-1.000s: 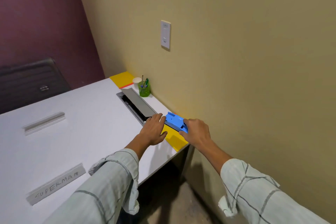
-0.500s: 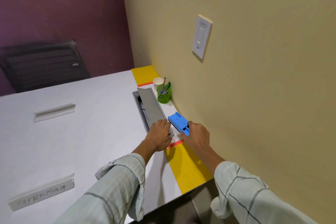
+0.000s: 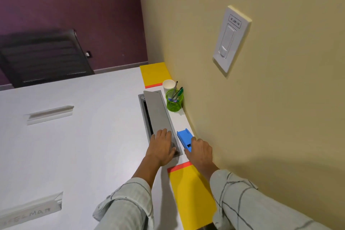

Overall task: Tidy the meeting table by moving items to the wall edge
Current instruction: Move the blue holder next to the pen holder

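Gripping blue holder [image 3: 183, 137], right hand [image 3: 200, 150] beside wall [image 3: 242, 117].

Two forearms in pale checked shirt sleeves

Both sleeves [image 3: 127, 203] are light grey-green cloth crossed by thin dark lines in a wide check. The cuffs are loosely rolled back and rumpled, leaving the wrists, the left hand [image 3: 162, 148] and the right hand [image 3: 200, 152] bare.

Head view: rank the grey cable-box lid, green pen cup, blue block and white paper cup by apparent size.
1. grey cable-box lid
2. blue block, green pen cup: too alike; the right hand hides part of the block
3. white paper cup, farthest and partly hidden
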A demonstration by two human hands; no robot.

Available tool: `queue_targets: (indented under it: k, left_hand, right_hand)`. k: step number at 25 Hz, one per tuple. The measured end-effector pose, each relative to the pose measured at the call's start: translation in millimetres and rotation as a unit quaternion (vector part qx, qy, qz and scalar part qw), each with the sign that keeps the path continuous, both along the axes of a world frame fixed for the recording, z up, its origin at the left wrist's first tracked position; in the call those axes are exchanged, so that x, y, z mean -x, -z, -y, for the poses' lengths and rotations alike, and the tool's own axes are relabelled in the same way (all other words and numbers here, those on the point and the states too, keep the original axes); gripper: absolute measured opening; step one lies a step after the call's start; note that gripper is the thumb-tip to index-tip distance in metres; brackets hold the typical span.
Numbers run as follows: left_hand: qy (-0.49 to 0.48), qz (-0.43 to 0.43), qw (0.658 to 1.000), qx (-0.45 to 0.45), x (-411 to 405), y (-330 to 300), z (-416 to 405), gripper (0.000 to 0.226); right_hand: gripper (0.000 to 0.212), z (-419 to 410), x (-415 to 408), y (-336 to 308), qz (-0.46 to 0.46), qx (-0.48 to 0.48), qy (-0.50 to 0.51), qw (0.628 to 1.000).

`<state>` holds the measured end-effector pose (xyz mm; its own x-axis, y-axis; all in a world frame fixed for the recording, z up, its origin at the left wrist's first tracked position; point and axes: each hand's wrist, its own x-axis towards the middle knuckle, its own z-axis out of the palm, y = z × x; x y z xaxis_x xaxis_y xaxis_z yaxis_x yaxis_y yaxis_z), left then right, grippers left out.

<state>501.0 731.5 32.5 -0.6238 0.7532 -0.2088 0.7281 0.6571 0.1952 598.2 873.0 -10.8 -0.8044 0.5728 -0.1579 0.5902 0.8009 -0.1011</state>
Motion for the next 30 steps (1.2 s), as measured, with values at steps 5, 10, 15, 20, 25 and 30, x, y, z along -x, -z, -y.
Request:
queue_targets:
  k: [5, 10, 15, 20, 25, 30]
  left_hand:
    - [0.002, 0.008, 1.000, 0.018, 20.6, 13.9, -2.9, 0.062]
    - [0.021, 0.030, 0.999, 0.030, 25.7, 32.3, -0.4, 0.061]
    - [0.042, 0.031, 0.998, 0.036, 31.0, 41.0, 5.4, 0.062]
    - [0.055, 0.027, 0.997, 0.038, 36.8, 38.3, 6.0, 0.062]
    - [0.067, 0.018, 0.997, 0.038, 35.0, 33.0, 6.4, 0.062]
    - [0.077, 0.008, 0.996, 0.037, 38.2, 28.4, 7.7, 0.062]
  right_hand:
    - [0.052, -6.4, 28.3, 5.5, 0.014, 0.001, 0.021, 1.000]
    - [0.062, -0.2, 34.8, 17.9, 0.034, -0.010, 0.006, 0.999]
    - [0.044, 1.3, 36.5, 22.6, 0.082, -0.034, -0.026, 0.996]
    - [0.044, -4.7, 31.4, 22.9, 0.100, -0.048, -0.048, 0.993]
    - [0.069, -6.1, 23.0, 21.8, 0.113, -0.052, -0.052, 0.991]
    - [0.078, -9.0, 24.0, 15.8, 0.095, -0.049, -0.061, 0.992]
